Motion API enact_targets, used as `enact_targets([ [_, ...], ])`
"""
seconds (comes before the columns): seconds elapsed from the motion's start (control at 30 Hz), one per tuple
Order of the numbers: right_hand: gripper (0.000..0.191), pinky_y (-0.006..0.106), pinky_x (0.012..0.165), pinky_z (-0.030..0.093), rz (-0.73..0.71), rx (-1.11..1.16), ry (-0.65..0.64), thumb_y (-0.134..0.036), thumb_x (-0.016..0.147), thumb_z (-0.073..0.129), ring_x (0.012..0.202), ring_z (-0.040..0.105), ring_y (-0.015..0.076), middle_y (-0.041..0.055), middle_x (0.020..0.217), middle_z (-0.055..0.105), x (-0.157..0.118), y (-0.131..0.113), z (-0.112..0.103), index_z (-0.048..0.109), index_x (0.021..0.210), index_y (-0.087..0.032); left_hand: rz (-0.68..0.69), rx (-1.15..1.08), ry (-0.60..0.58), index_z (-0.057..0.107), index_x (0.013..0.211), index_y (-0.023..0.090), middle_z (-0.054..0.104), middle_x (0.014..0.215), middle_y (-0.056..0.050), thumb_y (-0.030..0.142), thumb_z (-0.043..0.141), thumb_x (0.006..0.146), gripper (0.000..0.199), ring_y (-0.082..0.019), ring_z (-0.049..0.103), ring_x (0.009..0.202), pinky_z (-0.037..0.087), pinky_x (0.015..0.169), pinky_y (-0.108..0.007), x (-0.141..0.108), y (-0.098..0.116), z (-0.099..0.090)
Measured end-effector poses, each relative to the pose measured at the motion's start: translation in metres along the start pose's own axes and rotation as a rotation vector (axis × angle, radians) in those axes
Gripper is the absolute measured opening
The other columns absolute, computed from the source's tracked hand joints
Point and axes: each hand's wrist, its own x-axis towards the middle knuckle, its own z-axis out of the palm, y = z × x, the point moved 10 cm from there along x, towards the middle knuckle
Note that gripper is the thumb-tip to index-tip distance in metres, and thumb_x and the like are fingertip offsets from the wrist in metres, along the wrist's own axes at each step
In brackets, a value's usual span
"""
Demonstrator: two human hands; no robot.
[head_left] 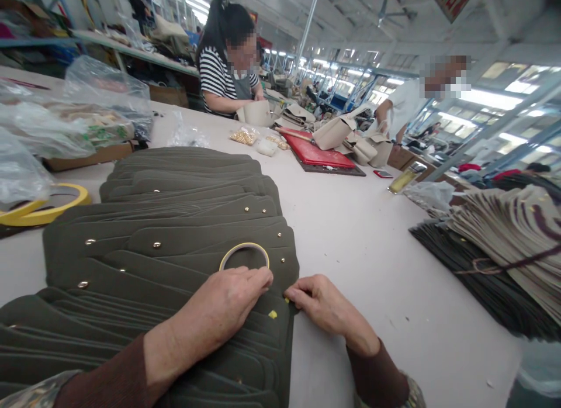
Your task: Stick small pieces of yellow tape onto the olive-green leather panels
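The left hand (232,297) is closed around the near side of a roll of tape (244,245), which stands above the overlapping dark green panels (210,227). The right hand (322,306) has thumb and forefinger pressed together at the right edge of these panels, by a small yellow piece (287,301); I cannot tell whether it pinches that piece or the panel edge. A second yellow scrap (272,314) lies on the panels just to the left. Gold-coloured studs (156,245) dot the panels, which cover the left of the pale surface (342,232). More yellow tape rolls (76,192) lie at the far left. At right is a tied bundle (517,221); on the far side, a person in a striped top (213,78) handles a beige piece (255,113).
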Motion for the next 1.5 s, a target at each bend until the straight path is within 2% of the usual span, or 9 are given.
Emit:
enact_targets([
  [0.13,0.028,0.022,0.043,0.024,0.009,0.042,-0.084,-0.024,0.083,0.056,0.046,0.035,0.0090,-0.0045,0.047,0.046,-0.005,-0.003,0.004,0.066,0.058,-0.016,0.009,-0.046,0.070,0.052,0.099,0.023,0.066,0.081,0.001,0.015,0.039,0.095,0.016,-0.015,0.065,0.074,0.047,0.064,-0.024,-0.001,0.000,-0.007],
  [0.37,0.020,0.020,0.047,0.040,0.028,0.320,0.186,-0.027,0.084,0.056,0.051,0.052,0.0098,-0.0010,0.063,0.061,-0.002,0.007,-0.014,0.073,0.088,-0.016,0.044,-0.004,0.139,0.049,0.113,0.022,0.071,0.089,-0.002,0.019,0.040,0.095,0.020,-0.015,0.069,0.078,0.052,0.066,-0.023,-0.003,0.002,-0.013],
  [0.5,0.022,0.022,0.054,0.047,-0.015,0.425,0.301,-0.029,0.084,0.060,0.059,0.059,0.0124,0.0005,0.069,0.066,-0.003,0.000,-0.020,0.072,0.098,-0.017,0.110,-0.102,0.102,0.047,0.112,0.023,0.071,0.088,0.001,0.017,0.039,0.095,0.019,-0.013,0.069,0.073,0.050,0.060,-0.021,-0.004,0.013,-0.012],
  [0.7,0.022,0.027,0.073,0.050,-0.368,0.229,0.320,-0.011,0.082,0.057,0.077,0.063,0.0158,0.0039,0.088,0.069,-0.017,-0.058,-0.019,0.070,0.098,-0.020,0.117,-0.125,0.115,0.036,0.126,0.025,0.071,0.093,0.000,0.019,0.037,0.097,0.030,-0.015,0.070,0.077,0.052,0.062,-0.024,-0.006,0.021,-0.016],
  [0.8,0.019,0.027,0.072,0.051,-0.418,0.212,0.344,-0.011,0.081,0.060,0.076,0.063,0.0161,0.0042,0.087,0.069,-0.022,-0.067,-0.021,0.068,0.096,-0.020,0.098,-0.088,0.098,0.031,0.131,0.024,0.071,0.090,0.000,0.019,0.037,0.096,0.036,-0.017,0.071,0.075,0.051,0.059,-0.025,-0.005,0.022,-0.015],
  [1.03,0.013,0.027,0.070,0.050,-0.559,0.010,0.404,-0.012,0.086,0.055,0.075,0.064,0.0166,0.0054,0.081,0.070,-0.026,-0.081,-0.017,0.066,0.087,-0.020,0.101,0.001,0.086,0.038,0.117,0.021,0.067,0.076,0.002,0.018,0.037,0.096,0.021,-0.017,0.068,0.063,0.044,0.050,-0.025,-0.005,0.023,-0.010],
  [1.2,0.017,0.025,0.058,0.046,-0.611,-0.224,0.592,-0.010,0.080,0.050,0.059,0.060,0.0143,0.0025,0.064,0.065,-0.032,-0.090,-0.017,0.063,0.073,-0.019,0.059,0.045,0.114,0.046,0.103,0.022,0.066,0.072,0.003,0.017,0.039,0.095,0.012,-0.015,0.066,0.059,0.038,0.047,-0.024,-0.003,0.017,-0.013],
  [1.3,0.014,0.023,0.053,0.045,-0.541,-0.110,0.656,-0.013,0.078,0.053,0.054,0.058,0.0125,0.0012,0.061,0.064,-0.032,-0.088,-0.022,0.063,0.070,-0.018,0.046,0.035,0.172,0.048,0.089,0.022,0.063,0.069,0.004,0.015,0.040,0.094,0.012,-0.013,0.064,0.059,0.037,0.049,-0.023,-0.002,0.015,-0.020],
  [1.5,0.010,0.018,0.038,0.042,0.053,0.694,0.439,-0.025,0.070,0.062,0.037,0.054,0.0096,-0.0036,0.046,0.058,0.007,-0.018,0.001,0.061,0.065,-0.016,0.116,0.060,0.347,0.047,0.079,0.021,0.056,0.064,0.005,0.013,0.041,0.093,0.017,-0.011,0.055,0.053,0.036,0.049,-0.024,-0.011,0.028,-0.033],
])
